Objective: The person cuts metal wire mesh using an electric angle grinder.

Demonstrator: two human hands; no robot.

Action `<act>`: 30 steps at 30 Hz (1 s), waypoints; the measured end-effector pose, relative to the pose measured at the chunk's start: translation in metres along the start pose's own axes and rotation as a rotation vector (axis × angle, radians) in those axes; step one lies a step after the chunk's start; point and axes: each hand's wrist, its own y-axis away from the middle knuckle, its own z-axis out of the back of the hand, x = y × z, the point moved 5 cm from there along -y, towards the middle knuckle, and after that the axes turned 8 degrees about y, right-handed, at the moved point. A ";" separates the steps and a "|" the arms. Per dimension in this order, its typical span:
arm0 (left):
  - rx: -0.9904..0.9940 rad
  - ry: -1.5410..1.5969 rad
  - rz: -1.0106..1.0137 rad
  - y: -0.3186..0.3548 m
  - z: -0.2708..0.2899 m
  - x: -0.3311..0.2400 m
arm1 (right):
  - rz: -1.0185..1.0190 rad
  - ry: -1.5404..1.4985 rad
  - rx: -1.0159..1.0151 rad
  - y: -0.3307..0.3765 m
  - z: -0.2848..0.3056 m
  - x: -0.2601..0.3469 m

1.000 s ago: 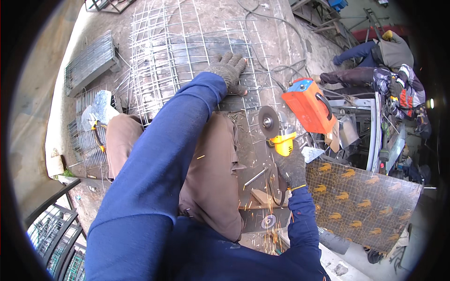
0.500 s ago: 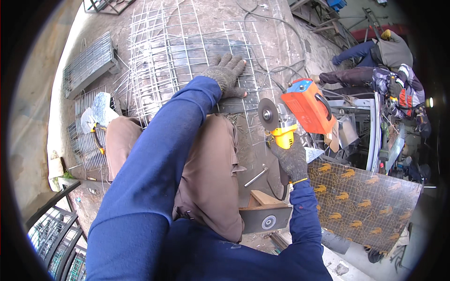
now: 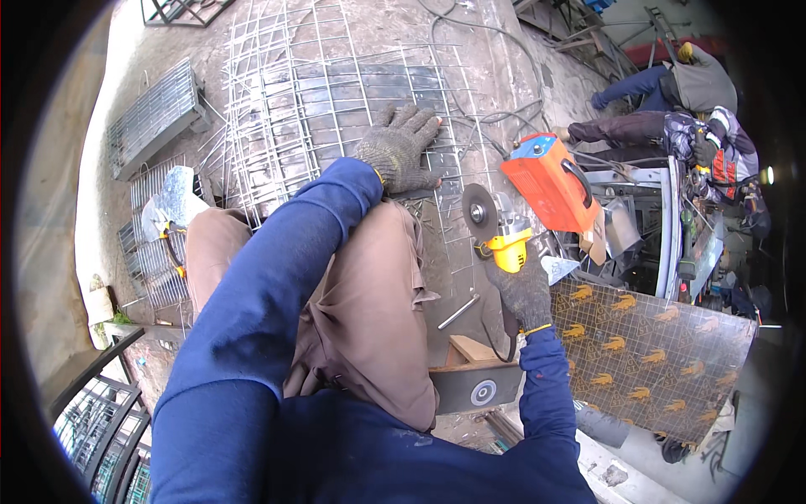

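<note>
My left hand (image 3: 396, 151), in a grey knit glove with bare fingertips, lies spread on a welded wire mesh (image 3: 332, 88) spread over the ground. My right hand (image 3: 522, 290), gloved alike, is wrapped round a yellow and silver angle grinder (image 3: 509, 248). The grinder's dark disc (image 3: 479, 214) points up and left, off the mesh's right edge. Its black cord runs down below my right hand. Just beyond the grinder stands an orange boxy machine (image 3: 550, 185) with a black handle and a blue top.
A brown patterned board (image 3: 655, 361) lies at the right. Near my legs are a metal rod (image 3: 458, 311) and a plate with a round disc (image 3: 483, 392). A grated metal piece (image 3: 155, 118) sits at the left. Other people (image 3: 705, 84) work at the far right.
My left hand has shifted slightly left and down on the mesh, its fingers still spread. The grinder has moved slightly down in my right hand. The whole view has shifted a little.
</note>
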 end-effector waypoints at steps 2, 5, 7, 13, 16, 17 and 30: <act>-0.011 0.004 0.010 0.001 0.000 -0.002 | -0.003 0.011 0.012 0.002 0.000 0.000; -0.018 0.012 0.010 0.001 0.000 -0.001 | -0.029 0.031 0.045 0.005 0.001 0.000; -0.017 -0.009 0.008 0.000 -0.001 -0.001 | -0.048 0.076 0.061 0.007 0.001 0.000; -0.014 -0.004 0.019 0.001 -0.001 -0.001 | -0.055 -0.004 0.066 0.010 -0.001 0.003; -0.015 -0.005 0.007 0.000 0.000 -0.001 | -0.040 0.015 0.048 0.012 0.000 0.003; -0.006 -0.001 -0.001 0.000 0.000 -0.001 | -0.049 0.009 0.045 0.012 0.000 0.003; 0.040 0.000 0.039 -0.001 0.003 -0.002 | 0.015 -0.009 0.031 0.010 -0.004 0.004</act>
